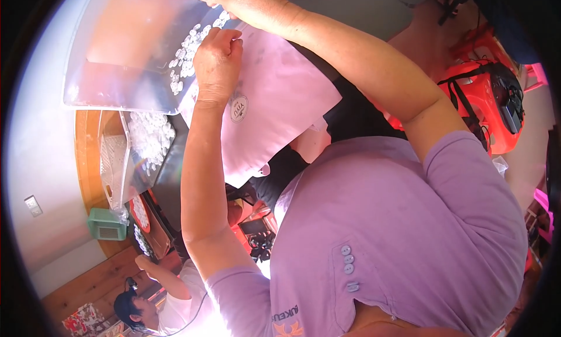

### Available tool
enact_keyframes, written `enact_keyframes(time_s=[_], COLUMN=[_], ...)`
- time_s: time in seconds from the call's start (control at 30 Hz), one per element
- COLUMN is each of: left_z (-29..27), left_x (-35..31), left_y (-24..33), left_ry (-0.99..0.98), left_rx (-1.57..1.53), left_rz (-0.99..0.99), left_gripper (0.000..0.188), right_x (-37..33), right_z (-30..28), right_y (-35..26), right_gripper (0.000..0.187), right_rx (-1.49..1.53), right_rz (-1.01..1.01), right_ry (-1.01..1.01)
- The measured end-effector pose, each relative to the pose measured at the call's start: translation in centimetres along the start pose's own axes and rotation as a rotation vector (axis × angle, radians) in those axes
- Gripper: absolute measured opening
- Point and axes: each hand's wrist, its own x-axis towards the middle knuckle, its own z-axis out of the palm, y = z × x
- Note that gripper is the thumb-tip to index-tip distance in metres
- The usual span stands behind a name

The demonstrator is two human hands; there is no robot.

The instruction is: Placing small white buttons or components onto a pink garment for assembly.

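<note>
Small whitish, clear-looking pieces (190, 51) lie in a loose band along the near side of a large clear plastic tray (117, 97). Curled over these pieces is my left hand (217, 62), its fingers bent in and closed; anything inside them is hidden. My right hand (248, 9) reaches in at the top edge, fingertips pinched together above the tray. Whatever they grip is too small to name. Beneath both hands, a pink cloth (274, 97) with a round printed mark spreads over my lap.
Left of my forearm, a clear bin (117, 162) stands beside a heap of white pieces (151, 138). A green plastic basket (108, 224) is near the wall. A co-worker in a dark cap (125, 308) reaches toward another tray at lower left. A red stool (479, 97) carries a black strapped item at right.
</note>
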Motion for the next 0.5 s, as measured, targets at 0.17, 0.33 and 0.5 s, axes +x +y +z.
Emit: enact_keyframes(time_s=[0.17, 0.33, 0.5], left_z=[1.1, 1.4, 1.2], left_x=[0.8, 1.2, 1.1], left_y=[-0.5, -0.5, -0.1], left_ry=[-0.085, -0.104, -0.085], left_rx=[0.105, 0.205, 0.23], left_rz=[0.02, 0.075, 0.184], left_gripper=[0.009, 0.008, 0.004], right_x=[0.8, 0.9, 0.7], right_z=[-0.8, -0.8, -1.3], right_y=[-1.5, 0.3, -0.8], right_gripper=[0.025, 0.025, 0.025], right_rx=[-0.169, 0.168, 0.128], right_rz=[0.138, 0.037, 0.032], right_ry=[0.05, 0.068, 0.084])
